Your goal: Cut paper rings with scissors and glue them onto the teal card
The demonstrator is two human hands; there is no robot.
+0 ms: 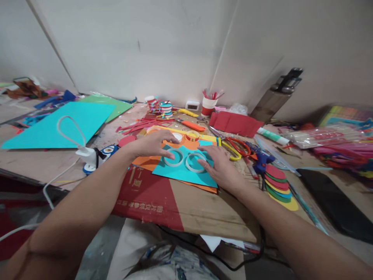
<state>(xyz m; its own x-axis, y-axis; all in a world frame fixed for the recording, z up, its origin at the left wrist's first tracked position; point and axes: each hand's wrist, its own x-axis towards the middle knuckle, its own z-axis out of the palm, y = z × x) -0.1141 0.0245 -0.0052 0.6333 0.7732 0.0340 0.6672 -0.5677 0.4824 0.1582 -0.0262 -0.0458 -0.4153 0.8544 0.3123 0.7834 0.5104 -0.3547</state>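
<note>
Two white rings lie side by side on a turquoise sheet point(186, 178). My left hand point(154, 146) is over the left ring point(181, 160), its thumb reaching across it and its fingers apart. Over the edge of the right ring point(194, 169) is my right hand point(218, 163), also with spread fingers and nothing gripped. Whether the fingertips touch the rings is hard to tell. Orange sheets point(147, 162) show beneath the turquoise one, and a small orange-and-white ring point(192, 135) stands just beyond it.
Scissors point(233, 151), a blue glue gun point(262, 161) and stacked coloured discs point(279, 186) are at the right, near a black phone point(335, 202). A dark bottle point(272, 99) leans behind. A white charger point(87, 155) with its cable is at the left. Red strips point(140, 126) lie farther back.
</note>
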